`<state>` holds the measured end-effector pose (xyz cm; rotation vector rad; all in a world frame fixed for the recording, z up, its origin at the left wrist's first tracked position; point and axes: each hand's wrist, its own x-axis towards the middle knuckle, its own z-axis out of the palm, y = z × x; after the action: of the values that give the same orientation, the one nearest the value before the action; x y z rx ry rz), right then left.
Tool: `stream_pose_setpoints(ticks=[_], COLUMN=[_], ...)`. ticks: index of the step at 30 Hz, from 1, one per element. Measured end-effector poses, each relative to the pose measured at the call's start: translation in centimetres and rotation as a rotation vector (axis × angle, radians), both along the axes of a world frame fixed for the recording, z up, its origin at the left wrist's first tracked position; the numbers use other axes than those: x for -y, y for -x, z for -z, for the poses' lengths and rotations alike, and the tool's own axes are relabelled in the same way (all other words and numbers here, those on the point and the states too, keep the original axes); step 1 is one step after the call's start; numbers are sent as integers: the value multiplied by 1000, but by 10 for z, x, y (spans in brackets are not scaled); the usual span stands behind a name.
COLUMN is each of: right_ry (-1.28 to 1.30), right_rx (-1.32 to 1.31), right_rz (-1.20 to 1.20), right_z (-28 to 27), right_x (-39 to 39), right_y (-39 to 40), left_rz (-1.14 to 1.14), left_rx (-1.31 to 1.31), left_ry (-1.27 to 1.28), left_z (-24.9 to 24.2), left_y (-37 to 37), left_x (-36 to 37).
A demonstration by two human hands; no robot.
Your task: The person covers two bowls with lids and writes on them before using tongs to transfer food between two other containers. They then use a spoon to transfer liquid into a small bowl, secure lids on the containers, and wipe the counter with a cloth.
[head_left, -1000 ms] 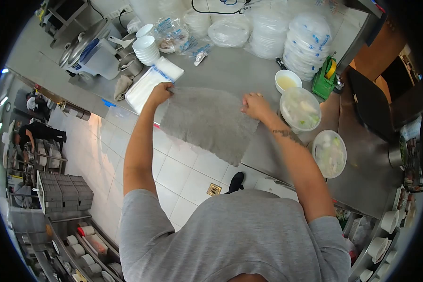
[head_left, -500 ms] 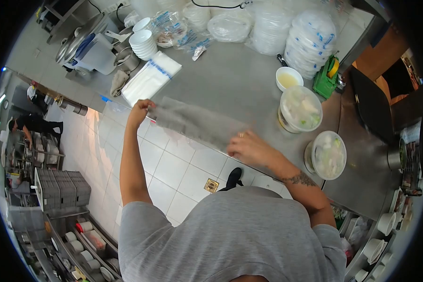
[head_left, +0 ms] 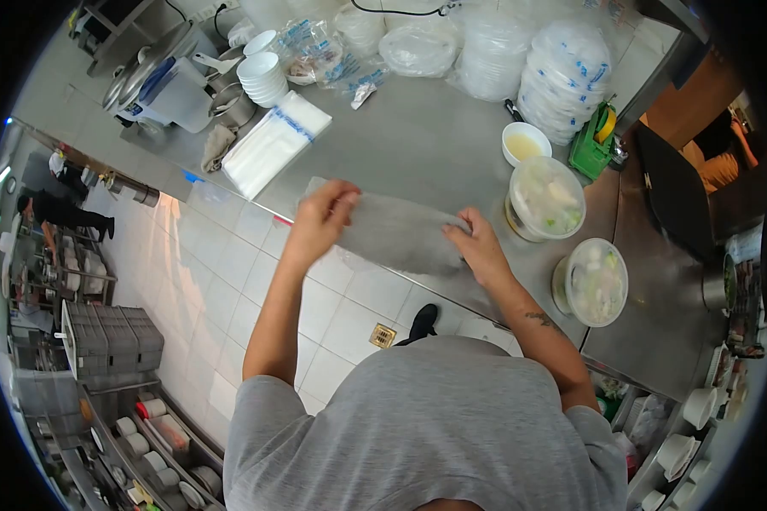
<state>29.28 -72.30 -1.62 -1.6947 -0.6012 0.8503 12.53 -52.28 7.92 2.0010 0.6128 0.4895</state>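
Note:
A thin, see-through plastic bag (head_left: pixel 392 232) stretches between my hands over the front edge of the steel table (head_left: pixel 392 136). My left hand (head_left: pixel 322 223) pinches its left end, and part of the bag sticks out behind my fingers. At the other end, my right hand (head_left: pixel 477 245) is closed on the bag between thumb and fingers. To the right of it stand two round, lidded plastic tubs of food, the farther tub (head_left: pixel 547 200) and the nearer tub (head_left: pixel 595 283). A flat stack of white plastic bags (head_left: pixel 274 146) lies beyond my left hand.
A white bowl of yellowish liquid (head_left: pixel 526 143) stands by the farther tub, near a green tape dispenser (head_left: pixel 591 152). Wrapped stacks of containers (head_left: pixel 564 81) line the back. White bowls (head_left: pixel 261 78) are stacked at back left. Another person (head_left: pixel 64 217) bends over at far left.
My left hand has moved right and my right hand has shifted right and slightly away from me. Both hands keep hold of the bag, which now hangs wider. A person appears at far right.

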Motion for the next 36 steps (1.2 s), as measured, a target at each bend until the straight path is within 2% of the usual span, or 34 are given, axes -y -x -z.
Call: stream_pose_setpoints(ticks=[2, 4, 5, 8, 10, 11, 12, 14, 16, 18, 22, 25, 27, 29, 30, 32, 34, 36], right_ry=[-140, -414, -423, -389, -271, -252, -235, -48, -116, -2, 433, 720, 807, 778, 717, 647, 609, 540], right_rx=[-417, -584, -434, 25, 336, 351, 368, 437, 633, 713, 870, 788, 934, 1037, 1071, 885, 454, 400], right_rz=[67, -334, -339, -324, -275, -213, -148, 12, 174, 329, 451, 296, -108, -307, -303, -159, 113, 102], right_z=[-42, -62, -64, -68, -71, -74, -79, -83, -75, -80, -58, -32, 1, 32, 47, 44, -6, -13], right_x=[-19, -37, -42, -45, -22, -10, 1, 22, 32, 39, 42, 33, 29, 19, 15, 8, -24, -42], right_y=[23, 34, 37, 37, 21, 14, 5, -18, -55, -98, -198, -254, -300, -333, -344, -332, -282, -275], left_rz=[68, 1, -34, 207, 223, 230, 180, 8, -112, -173, -51, 100, 232, 342, 380, 402, 364, 289], left_rx=[74, 66, 64, -178, -318, -388, -514, -475, -468, -490, -448, -290, -243, -202, -172, -192, -286, -340], left_ry=[-28, -273, -398, -851, -948, -994, -948, -917, -881, -881, -825, -806, -839, -833, -820, -799, -788, -814], left_z=[-16, -28, -30, 5, 77, 108, 121, 128, 146, 157, 133, 136, 138, 137, 136, 134, 130, 124], left_y=[-5, -5, -7, 3, 14, 19, 19, -2, -36, -80, -172, -210, -202, -171, -153, -120, -87, -59], left_x=[29, 37, 39, 6, -20, -34, -55, -100, -125, -149, -97, -41, 0, 17, 20, 17, -4, -22])
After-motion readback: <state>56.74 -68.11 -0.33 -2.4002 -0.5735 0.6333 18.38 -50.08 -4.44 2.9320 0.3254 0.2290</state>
